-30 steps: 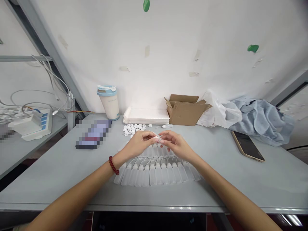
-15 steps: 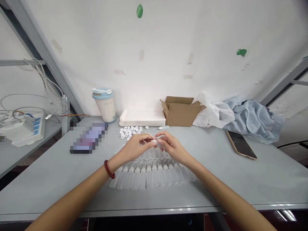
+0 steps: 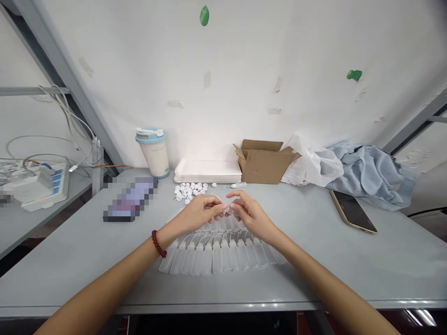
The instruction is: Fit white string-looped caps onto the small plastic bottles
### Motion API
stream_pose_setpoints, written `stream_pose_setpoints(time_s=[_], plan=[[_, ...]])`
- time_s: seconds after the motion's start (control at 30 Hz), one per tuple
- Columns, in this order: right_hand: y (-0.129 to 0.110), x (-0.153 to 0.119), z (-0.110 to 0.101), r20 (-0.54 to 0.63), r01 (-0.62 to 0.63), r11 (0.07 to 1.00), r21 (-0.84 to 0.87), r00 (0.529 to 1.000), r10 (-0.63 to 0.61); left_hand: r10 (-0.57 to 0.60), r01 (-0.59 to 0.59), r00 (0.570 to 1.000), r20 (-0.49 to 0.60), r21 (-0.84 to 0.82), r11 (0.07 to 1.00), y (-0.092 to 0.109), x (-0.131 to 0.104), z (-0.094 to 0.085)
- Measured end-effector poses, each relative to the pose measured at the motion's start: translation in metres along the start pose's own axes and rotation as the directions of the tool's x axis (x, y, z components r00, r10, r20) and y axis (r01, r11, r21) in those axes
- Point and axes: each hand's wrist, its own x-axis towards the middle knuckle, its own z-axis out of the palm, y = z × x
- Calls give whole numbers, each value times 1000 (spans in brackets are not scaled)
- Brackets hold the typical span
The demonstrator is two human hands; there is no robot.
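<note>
Where the left hand (image 3: pixel 200 213) is meeting the right hand (image 3: pixel 252 214): a small pale piece (image 3: pixel 229 211) is showing over the back row of bottles (image 3: pixel 218 226), too covered to identify.
Left grip: thumb and fingers are pressing nearly together, seemingly pinching the piece.
Right grip: thumb and a finger are pinching its other side, the forefinger standing off.
Front row (image 3: pixel 217 261): cloudy bottles are lying side by side, wearing white tops (image 3: pixel 216 244), apparently finished.
Back row: bottles are lying partly hidden below the hands, so their state is not fully showing.
Loose caps (image 3: pixel 190 190): many are lying piled beyond the left hand, suggesting work is waiting; how much, I cannot tell.
</note>
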Motion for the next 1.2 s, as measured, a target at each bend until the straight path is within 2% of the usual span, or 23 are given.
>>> stream_pose_setpoints(time_s=[0.1, 0.27, 0.43, 0.5, 0.67, 0.8, 0.93, 1.03, 1.2], plan=[[0, 0, 0, 10, 15, 999, -38, 1000, -14, -10, 10, 1000, 2, 26, 1000, 1, -1, 2], [0, 1, -2, 8, 25, 998, -56, 1000, -25, 41, -40, 999, -30, 57, 998, 4, -2, 4], [1, 0, -1, 9, 27, 997, -76, 1000, -26, -4, 4, 1000, -5, 19, 1000, 3, -1, 4], [3, 1, -1, 8, 29, 997, -76, 1000, -29, -19, 19, 999, -38, -14, 1000, 3, -1, 3], [9, 5, -5, -45, 81, 985, -149, 995, -89, -57, 41, 978, -203, -79, 996, 3, 2, -1], [11, 6, -6, -60, 150, 966, -209, 984, -166, -17, 0, 974, -226, -73, 997, 0, 2, -1], [10, 5, -6, -97, 160, 966, -203, 978, -182, 32, -54, 963, -269, -75, 996, -3, 2, 2], [11, 4, -5, -128, 157, 966, -208, 974, -186, -3, -21, 972, -236, -101, 995, -4, 2, 1], [14, 4, -4, -133, 197, 957, -213, 964, -228, -94, 79, 992, -90, -158, 984, -5, 2, -2]])
